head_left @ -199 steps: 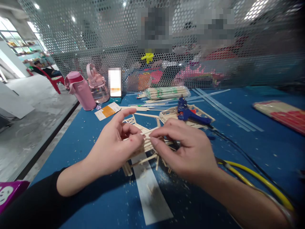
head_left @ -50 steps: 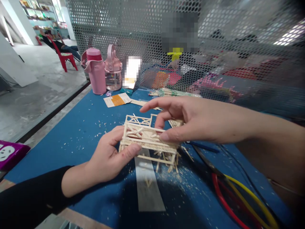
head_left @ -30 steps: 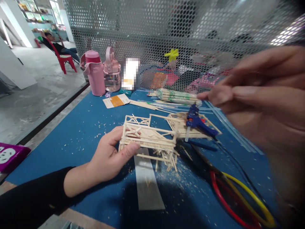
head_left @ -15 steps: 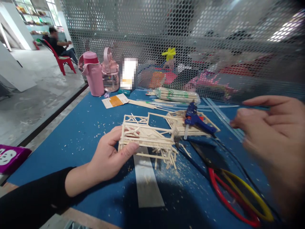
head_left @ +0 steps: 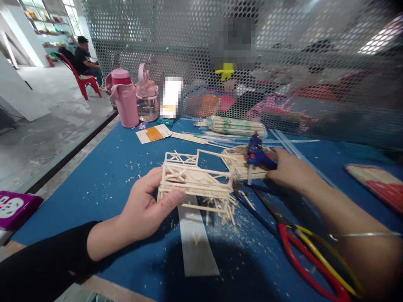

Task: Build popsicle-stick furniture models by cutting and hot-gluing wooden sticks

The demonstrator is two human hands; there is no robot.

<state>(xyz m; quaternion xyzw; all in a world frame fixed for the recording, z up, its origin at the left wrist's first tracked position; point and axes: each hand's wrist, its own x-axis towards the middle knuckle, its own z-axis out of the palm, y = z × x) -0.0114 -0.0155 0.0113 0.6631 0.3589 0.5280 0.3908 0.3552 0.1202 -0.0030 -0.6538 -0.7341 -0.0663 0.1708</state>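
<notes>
My left hand (head_left: 151, 203) grips the left end of a small frame (head_left: 201, 184) built of pale wooden sticks, thumb in front and fingers behind. At the right, my right hand (head_left: 281, 167) is closed around the handle of a blue glue gun (head_left: 256, 153), whose clear glue stick points down. Under the gun lies a flat panel of sticks (head_left: 231, 161). Scissors (head_left: 292, 247) with red and yellow handles lie below my right forearm. Stick offcuts (head_left: 231, 214) are scattered beneath the frame's right end.
Behind are a pink flask (head_left: 126, 102), a clear bottle (head_left: 147, 102), a card (head_left: 153, 133) and bagged sticks (head_left: 236, 126) before a mesh screen. A purple power socket (head_left: 19, 209) is at left, a red packet (head_left: 378, 184) at right. A person sits far left.
My right hand has moved left and inward from the right side and taken hold of the glue gun's handle. My left hand still holds the stick frame in about the same place.
</notes>
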